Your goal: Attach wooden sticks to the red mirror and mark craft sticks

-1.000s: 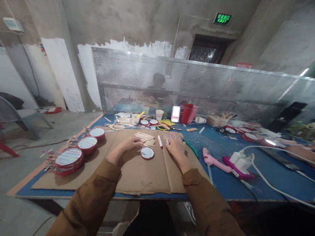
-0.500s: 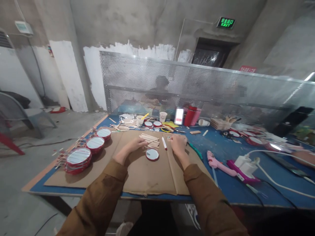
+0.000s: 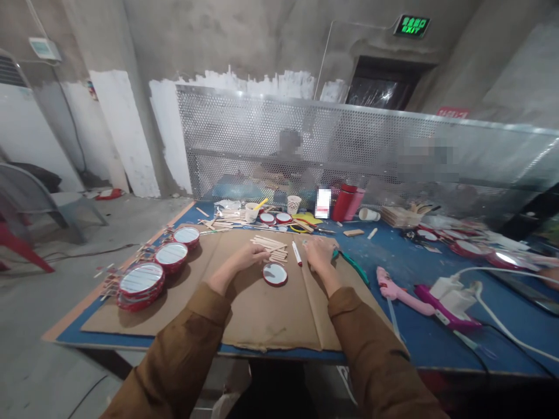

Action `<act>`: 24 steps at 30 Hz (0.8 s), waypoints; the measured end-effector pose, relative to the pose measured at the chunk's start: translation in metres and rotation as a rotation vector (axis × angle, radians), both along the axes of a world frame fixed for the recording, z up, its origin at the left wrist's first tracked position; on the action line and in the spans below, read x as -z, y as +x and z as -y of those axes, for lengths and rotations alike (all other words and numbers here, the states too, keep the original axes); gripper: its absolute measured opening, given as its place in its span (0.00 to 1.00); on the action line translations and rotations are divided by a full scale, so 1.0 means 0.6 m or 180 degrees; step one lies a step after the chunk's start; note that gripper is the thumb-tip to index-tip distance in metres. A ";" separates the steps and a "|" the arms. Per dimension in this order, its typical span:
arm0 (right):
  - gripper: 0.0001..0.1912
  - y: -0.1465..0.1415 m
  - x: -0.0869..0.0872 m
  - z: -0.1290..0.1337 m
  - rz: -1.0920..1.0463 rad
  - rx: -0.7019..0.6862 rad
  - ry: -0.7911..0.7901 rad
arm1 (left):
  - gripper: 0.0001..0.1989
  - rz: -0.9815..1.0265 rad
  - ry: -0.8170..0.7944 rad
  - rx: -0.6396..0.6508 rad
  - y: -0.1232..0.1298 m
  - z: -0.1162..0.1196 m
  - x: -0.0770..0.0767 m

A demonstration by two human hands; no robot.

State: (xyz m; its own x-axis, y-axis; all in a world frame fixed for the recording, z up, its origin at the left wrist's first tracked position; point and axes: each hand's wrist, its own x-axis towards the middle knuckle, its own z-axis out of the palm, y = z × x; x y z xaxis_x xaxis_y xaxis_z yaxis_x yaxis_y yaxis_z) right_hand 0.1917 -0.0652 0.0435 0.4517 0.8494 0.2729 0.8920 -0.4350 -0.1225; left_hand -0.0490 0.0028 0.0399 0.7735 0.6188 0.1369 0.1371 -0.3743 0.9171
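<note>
1. Left hand [image 3: 247,258]: open and flat, palm down, fingers extended toward the wooden craft sticks [image 3: 269,245]. No held item is visible. Contact with the sticks cannot be confirmed.
2. Right hand [image 3: 318,253]: fingers curled down onto the surface. Whether it has hold of something small cannot be determined from this view.
3. Work area: a red-rimmed round mirror [image 3: 275,274] lies face up on the cardboard sheet [image 3: 257,320], between the hands. A white marker with a red cap [image 3: 297,253] lies just left of the right hand. Both appear placed for easy reach by either hand.
4. Left side: stacked red-rimmed mirrors [image 3: 140,285] stand in a row along the sheet's far-left area, apparently set aside to keep the centre free.
5. Surface: the sheet lies over the blue counter [image 3: 406,349], seemingly as protection.
6. Right side: a pink glue gun [image 3: 395,294], a magenta glue gun [image 3: 445,308] and white power adapters [image 3: 449,294] sit off the sheet, likely to keep their cords away from the work area.
7. Background: a seated person [image 3: 288,169] is visible behind a perforated metal screen [image 3: 244,128], separated from the counter.
</note>
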 end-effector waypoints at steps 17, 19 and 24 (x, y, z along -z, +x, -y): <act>0.22 -0.107 -0.019 0.040 -0.4173 -0.1811 0.0880 | 0.13 0.0562 -0.0319 -0.0224 0.030 0.025 -0.013; 0.22 -0.113 -0.018 0.041 -0.4330 -0.1792 0.0713 | 0.10 0.0556 -0.0349 -0.0188 0.029 0.027 -0.016; 0.24 -0.119 -0.018 0.039 -0.4771 -0.1508 0.0801 | 0.15 0.0468 -0.0396 -0.0095 0.026 0.032 -0.022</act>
State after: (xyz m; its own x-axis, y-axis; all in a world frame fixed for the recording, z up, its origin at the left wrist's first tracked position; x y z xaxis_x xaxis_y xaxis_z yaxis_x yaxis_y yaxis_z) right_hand 0.1200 -0.0888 0.0542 0.1485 0.9889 -0.0073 -0.0539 0.0008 -0.9985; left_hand -0.0334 -0.0162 0.0534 0.7318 0.6604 0.1681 0.0077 -0.2546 0.9670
